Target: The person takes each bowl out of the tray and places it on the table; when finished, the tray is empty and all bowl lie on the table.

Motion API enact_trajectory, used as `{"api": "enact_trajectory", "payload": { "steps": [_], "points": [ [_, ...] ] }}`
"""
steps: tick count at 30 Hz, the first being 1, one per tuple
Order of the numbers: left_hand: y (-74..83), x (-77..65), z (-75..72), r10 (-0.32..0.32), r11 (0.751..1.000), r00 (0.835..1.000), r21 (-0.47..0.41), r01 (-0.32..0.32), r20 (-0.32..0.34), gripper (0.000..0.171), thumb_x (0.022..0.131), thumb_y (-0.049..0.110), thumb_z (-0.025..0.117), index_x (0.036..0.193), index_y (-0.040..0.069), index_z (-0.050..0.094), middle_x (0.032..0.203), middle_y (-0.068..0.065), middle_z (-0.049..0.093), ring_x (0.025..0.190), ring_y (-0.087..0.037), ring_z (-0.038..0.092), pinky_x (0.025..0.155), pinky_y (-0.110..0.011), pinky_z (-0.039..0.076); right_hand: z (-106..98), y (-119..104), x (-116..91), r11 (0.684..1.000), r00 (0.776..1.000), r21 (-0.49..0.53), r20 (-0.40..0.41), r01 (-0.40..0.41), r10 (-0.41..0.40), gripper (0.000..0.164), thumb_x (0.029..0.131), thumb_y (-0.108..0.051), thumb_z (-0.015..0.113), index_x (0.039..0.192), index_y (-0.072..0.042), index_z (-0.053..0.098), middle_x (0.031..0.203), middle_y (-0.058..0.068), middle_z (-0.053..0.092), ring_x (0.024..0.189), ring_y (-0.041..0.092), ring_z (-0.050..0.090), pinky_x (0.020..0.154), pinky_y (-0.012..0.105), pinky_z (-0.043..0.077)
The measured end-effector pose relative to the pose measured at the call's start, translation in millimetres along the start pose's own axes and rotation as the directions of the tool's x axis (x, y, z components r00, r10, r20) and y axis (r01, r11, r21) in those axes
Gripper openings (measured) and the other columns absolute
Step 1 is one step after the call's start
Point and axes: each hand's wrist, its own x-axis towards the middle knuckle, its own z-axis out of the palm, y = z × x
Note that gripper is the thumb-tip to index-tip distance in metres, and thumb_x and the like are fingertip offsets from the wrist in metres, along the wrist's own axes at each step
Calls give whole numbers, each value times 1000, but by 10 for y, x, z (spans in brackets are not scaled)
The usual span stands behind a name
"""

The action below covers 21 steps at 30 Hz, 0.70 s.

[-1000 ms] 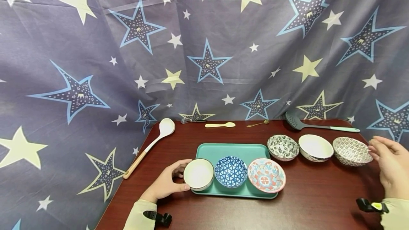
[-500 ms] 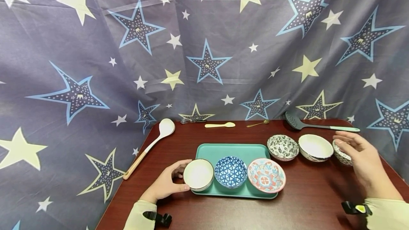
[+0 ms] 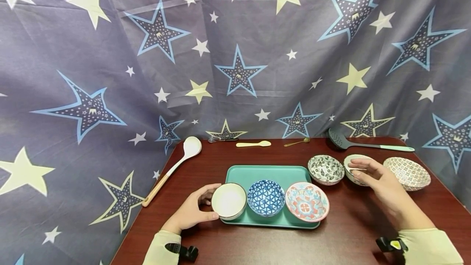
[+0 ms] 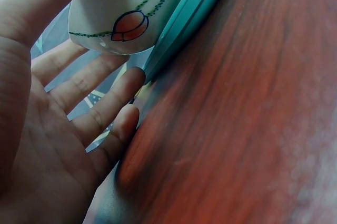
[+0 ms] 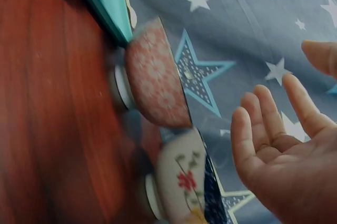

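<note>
My left hand [image 3: 192,210] grips a cream bowl [image 3: 229,200] by its left side, thumb at the near edge, fingers at the far edge. In the left wrist view, that bowl's outer wall [image 4: 113,10] bears a painted orange bud. Beside it on the green tray [image 3: 272,171] sit a blue-patterned bowl [image 3: 266,198] and a pink-blue flowered bowl [image 3: 307,202]. Over at the right, my right hand [image 3: 382,187] hovers, fingers loosely bent and holding nothing, partly covering a white bowl [image 3: 349,165]. On either side of it stand a black-and-white floral bowl [image 3: 326,169] and a lattice-patterned bowl [image 3: 406,173].
A white ladle with a wooden handle [image 3: 176,167] lies at the left. Along the back edge are a pale yellow spoon [image 3: 254,144], a small gold spoon [image 3: 297,142] and a grey slotted spatula [image 3: 340,139]. A starry curtain [image 3: 235,109] hangs behind the table.
My right hand has moved left, from beside the lattice-patterned bowl, across it, to over the white bowl. The lattice-patterned bowl is uncovered again. My left hand has stayed still.
</note>
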Motion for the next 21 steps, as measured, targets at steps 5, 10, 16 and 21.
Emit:
{"api": "enact_trajectory", "payload": {
  "steps": [5, 10, 16, 21],
  "points": [
    [-12, 9, 3, 13, 1000, 1000, 1, -13, 5, 82, 84, 19, 89, 155, 11, 49, 135, -7, 65, 114, -25, 64, 92, -34, 54, 168, 29, 4, 993, 998, -110, 38, -43, 47, 38, 103, 3, 62, 140, 2, 58, 126, -3, 71, 112, 11, 67, 88, 21, 54],
    [-20, 15, 2, 21, 1000, 1000, 6, -21, 4, 83, 84, 18, 89, 155, 9, 49, 135, -8, 65, 114, -25, 65, 92, -34, 54, 309, 91, -9, 991, 991, -122, 118, -52, 66, 43, 102, 2, 63, 144, 4, 53, 130, 1, 69, 117, 15, 67, 92, 23, 54],
    [0, 11, 0, 3, 1000, 1000, 2, -3, 5, 83, 84, 19, 89, 155, 9, 48, 135, -8, 65, 115, -24, 64, 92, -34, 54, 441, 169, -15, 997, 968, -66, 245, -35, 51, 52, 100, 7, 62, 150, 4, 46, 137, 17, 63, 124, 25, 65, 94, 28, 55],
    [0, 4, -6, 5, 1000, 1000, 1, -5, 1, 82, 84, 18, 88, 155, 8, 48, 135, -8, 65, 116, -24, 64, 92, -34, 54, 560, 226, -24, 994, 950, -70, 295, -79, 96, 56, 98, 6, 65, 150, 4, 45, 142, 36, 53, 127, 32, 62, 98, 31, 54]
  ]
}}
